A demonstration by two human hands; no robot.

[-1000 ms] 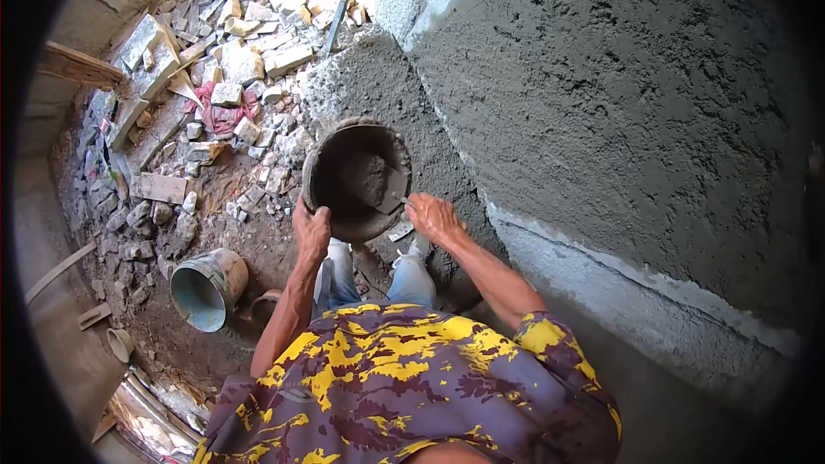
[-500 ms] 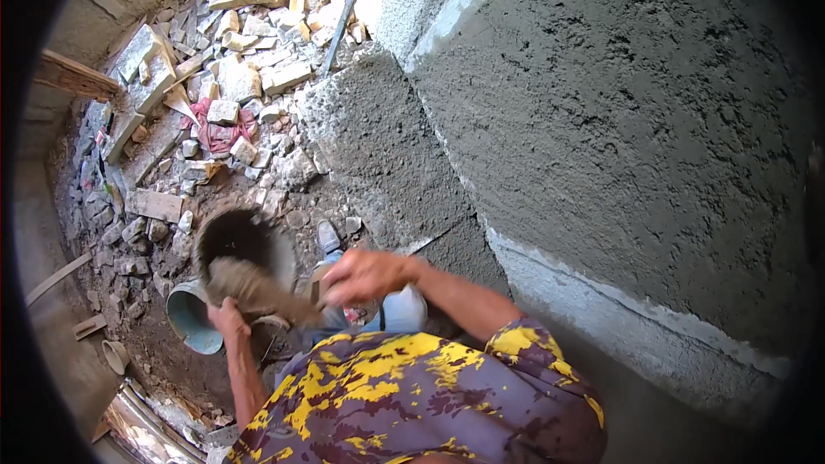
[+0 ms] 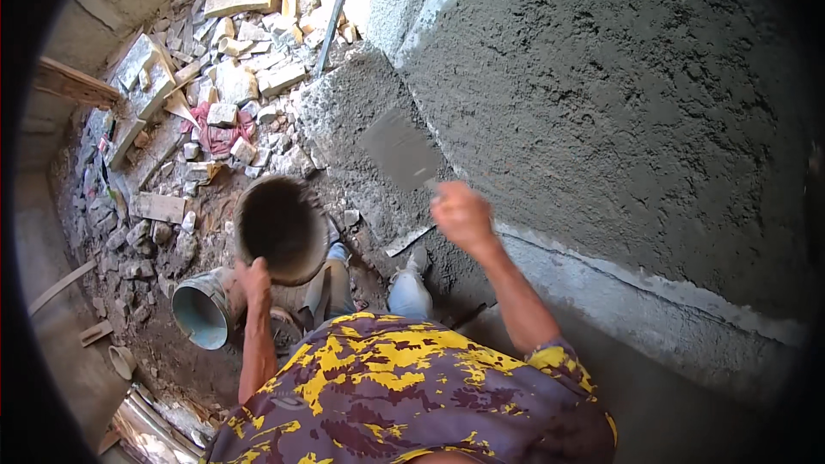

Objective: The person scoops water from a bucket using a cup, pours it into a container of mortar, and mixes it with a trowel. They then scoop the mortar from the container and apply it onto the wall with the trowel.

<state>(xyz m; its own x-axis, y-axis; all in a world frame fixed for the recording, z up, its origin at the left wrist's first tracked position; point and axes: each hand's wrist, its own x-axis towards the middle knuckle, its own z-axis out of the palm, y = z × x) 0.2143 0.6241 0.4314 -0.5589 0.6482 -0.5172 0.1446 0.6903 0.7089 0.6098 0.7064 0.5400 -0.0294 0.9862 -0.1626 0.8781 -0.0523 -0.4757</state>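
Note:
My right hand (image 3: 462, 213) is closed round the handle of a flat trowel (image 3: 398, 150). Its broad grey blade is held up in front of the rough, plaster-covered lower wall (image 3: 348, 120); whether it touches cannot be told. My left hand (image 3: 251, 282) grips the near left rim of a round bucket (image 3: 318, 262), which is tilted so that its dark inside shows. How much the bucket contains is hard to make out in the shadow. Just left of that hand lies a pale blue bucket (image 3: 199, 314) on its side, its mouth turned toward me.
Wet grey plaster covers the large wall (image 3: 601, 120) to the right, above a paler ledge (image 3: 636, 318). Broken stones and bricks (image 3: 236, 82) heap up at the far left, with a red cloth (image 3: 215, 133) among them. A plank (image 3: 342, 9) leans near the corner.
My right hand has swung up and right with the trowel, from near the buckets to the wall. My left hand has moved slightly up, and the dark bucket has shifted right, tipping toward me.

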